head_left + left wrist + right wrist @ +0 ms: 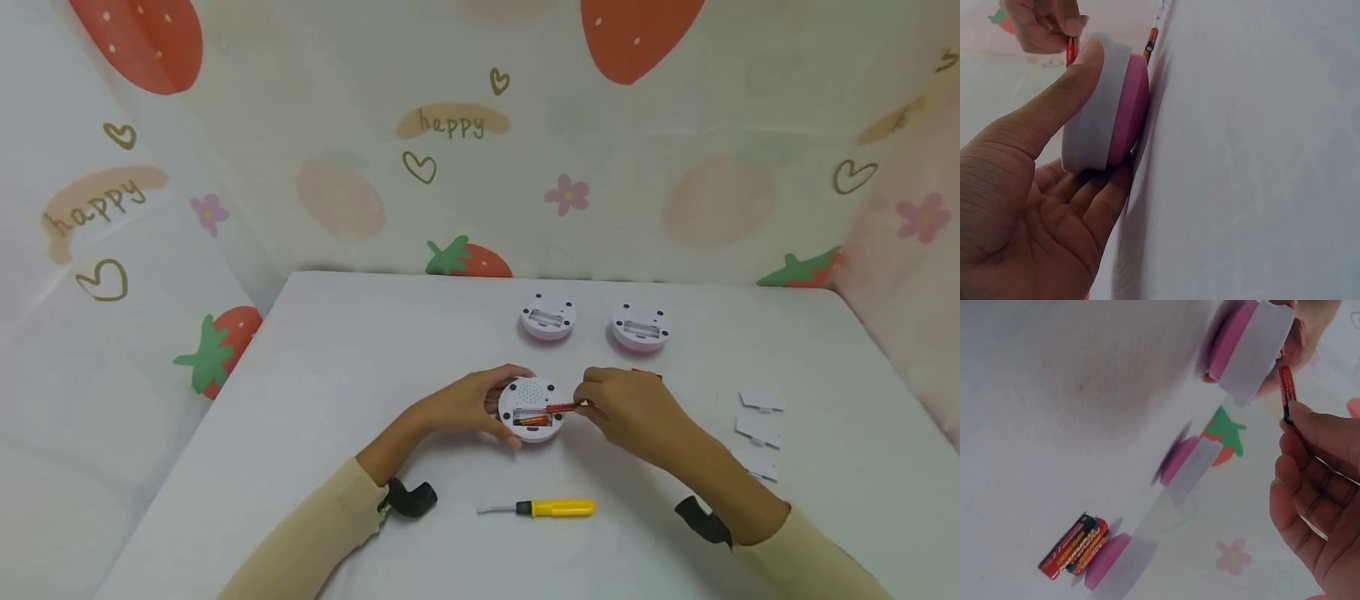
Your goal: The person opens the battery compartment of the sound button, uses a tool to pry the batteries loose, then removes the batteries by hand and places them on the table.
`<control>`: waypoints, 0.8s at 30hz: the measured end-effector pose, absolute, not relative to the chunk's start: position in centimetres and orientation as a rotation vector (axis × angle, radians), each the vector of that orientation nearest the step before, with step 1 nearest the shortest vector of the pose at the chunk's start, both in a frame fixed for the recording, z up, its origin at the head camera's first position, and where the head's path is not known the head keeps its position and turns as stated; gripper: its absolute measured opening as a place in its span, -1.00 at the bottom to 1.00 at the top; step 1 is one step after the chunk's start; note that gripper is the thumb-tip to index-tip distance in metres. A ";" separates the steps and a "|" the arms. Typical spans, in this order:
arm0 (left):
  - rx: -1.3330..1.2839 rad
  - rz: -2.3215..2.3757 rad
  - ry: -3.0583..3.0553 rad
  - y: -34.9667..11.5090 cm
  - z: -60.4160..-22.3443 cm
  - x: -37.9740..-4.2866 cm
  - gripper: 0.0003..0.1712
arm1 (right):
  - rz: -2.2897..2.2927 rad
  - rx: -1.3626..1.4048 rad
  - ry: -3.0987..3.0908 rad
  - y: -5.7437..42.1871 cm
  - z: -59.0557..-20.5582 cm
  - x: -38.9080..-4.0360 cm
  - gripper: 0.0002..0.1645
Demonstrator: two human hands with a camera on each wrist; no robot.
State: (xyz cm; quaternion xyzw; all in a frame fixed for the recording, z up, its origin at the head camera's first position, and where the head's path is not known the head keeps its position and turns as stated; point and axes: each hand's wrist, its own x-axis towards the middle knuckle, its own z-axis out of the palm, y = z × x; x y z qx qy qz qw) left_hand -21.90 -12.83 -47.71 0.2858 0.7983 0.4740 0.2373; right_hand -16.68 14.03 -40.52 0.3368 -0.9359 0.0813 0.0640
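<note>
A round white device (pixel 531 393) with a pink underside lies on the table, its battery compartment facing up. My left hand (pixel 468 406) grips it by the edge, the thumb at the near side and the fingers round the far side. One red battery (pixel 532 422) lies in the compartment. Between thumb and fingertips my right hand (pixel 630 414) pinches a second red battery (pixel 1287 392), held slanted over the compartment's right end. The left wrist view shows the device's white side and pink base (pixel 1129 112) within the left hand.
Two similar devices (pixel 548 317) (pixel 641 327) stand at the back with open compartments. More red batteries (pixel 1075 547) lie beside one of them, partly hidden by the right hand in the head view. A yellow-handled screwdriver (pixel 562 507) lies in front; several white covers (pixel 759 432) are at the right.
</note>
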 end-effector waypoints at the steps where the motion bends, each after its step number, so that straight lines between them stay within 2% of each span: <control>1: 0.786 1.287 2.202 -12.8 -47.7 -22.0 0.06 | 0.252 1.011 -2.818 14.3 -40.5 -16.6 -0.86; 9: 0.778 1.270 2.222 -12.8 -47.8 -22.1 0.08 | 0.264 0.940 -2.836 16.6 -40.0 -16.1 -0.84; 24: 0.778 1.282 2.205 -12.9 -47.6 -21.9 0.08 | 0.302 0.805 -2.880 21.2 -41.5 -15.2 -0.80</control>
